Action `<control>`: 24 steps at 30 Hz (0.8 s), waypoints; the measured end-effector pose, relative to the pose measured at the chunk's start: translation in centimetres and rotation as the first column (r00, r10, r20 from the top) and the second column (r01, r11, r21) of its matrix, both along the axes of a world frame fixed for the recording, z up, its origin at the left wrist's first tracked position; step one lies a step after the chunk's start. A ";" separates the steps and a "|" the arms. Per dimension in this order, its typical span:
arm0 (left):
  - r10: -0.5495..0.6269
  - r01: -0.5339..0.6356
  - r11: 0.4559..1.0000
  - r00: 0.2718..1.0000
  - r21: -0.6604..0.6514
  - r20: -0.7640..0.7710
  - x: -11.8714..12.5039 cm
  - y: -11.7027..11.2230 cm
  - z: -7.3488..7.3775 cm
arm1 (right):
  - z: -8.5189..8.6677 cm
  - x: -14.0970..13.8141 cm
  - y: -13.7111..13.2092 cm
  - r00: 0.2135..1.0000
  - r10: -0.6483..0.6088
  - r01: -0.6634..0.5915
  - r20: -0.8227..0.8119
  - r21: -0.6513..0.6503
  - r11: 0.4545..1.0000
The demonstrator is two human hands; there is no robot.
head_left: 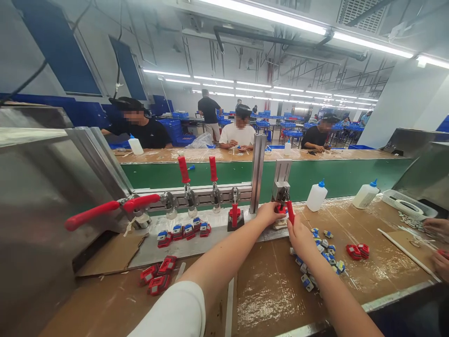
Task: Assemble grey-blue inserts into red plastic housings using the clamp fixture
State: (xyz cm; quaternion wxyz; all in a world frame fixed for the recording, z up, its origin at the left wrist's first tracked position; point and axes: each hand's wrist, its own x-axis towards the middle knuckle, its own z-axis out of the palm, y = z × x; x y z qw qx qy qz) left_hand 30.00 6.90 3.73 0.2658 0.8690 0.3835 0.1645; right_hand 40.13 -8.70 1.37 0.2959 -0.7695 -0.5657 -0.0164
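Observation:
My right hand (300, 235) is closed around the red handle (290, 213) of a toggle clamp (281, 191) on a short metal post. My left hand (269, 214) reaches under that clamp, its fingers on a small red plastic part (280, 209) sitting in the fixture; the fingers partly hide it. Just right of the fixture, near my right wrist, lies a loose pile of blue, white and yellow small parts (328, 256). On the metal base to the left, several red parts with blue tops (188, 230) stand in a row.
More toggle clamps (191, 199) line a metal rail at left, before an upright post (257, 173). Red parts lie at left (159, 276) and right (358, 251). Two white bottles (316, 196) stand behind, near a white basket (409, 204). Another person's hands (440, 229) show at right; people sit opposite.

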 end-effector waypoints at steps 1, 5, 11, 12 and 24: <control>0.000 0.000 1.000 1.000 0.000 0.001 0.0 0.0 0.0 | 0.0 0.0 0.0 1.000 0.004 -0.004 -0.023 -0.003 1.000; 0.018 -0.018 1.000 1.000 -0.003 0.004 0.1 -0.3 0.1 | 1.4 -0.5 -0.8 0.978 0.075 -0.061 -0.193 0.077 0.995; 0.039 -0.039 0.999 0.999 0.019 -0.001 0.0 -0.8 0.0 | 7.9 -1.6 -2.6 0.939 0.138 -0.011 -0.314 0.377 0.926; 0.037 -0.037 0.999 0.999 0.021 -0.002 -0.2 -0.8 0.0 | 8.9 -1.5 -2.6 0.933 0.164 -0.019 -0.322 0.409 0.912; 0.020 -0.019 0.999 0.999 0.041 -0.025 0.4 -0.1 0.2 | 7.0 -0.6 -2.0 0.893 0.245 -0.078 -0.376 0.407 0.910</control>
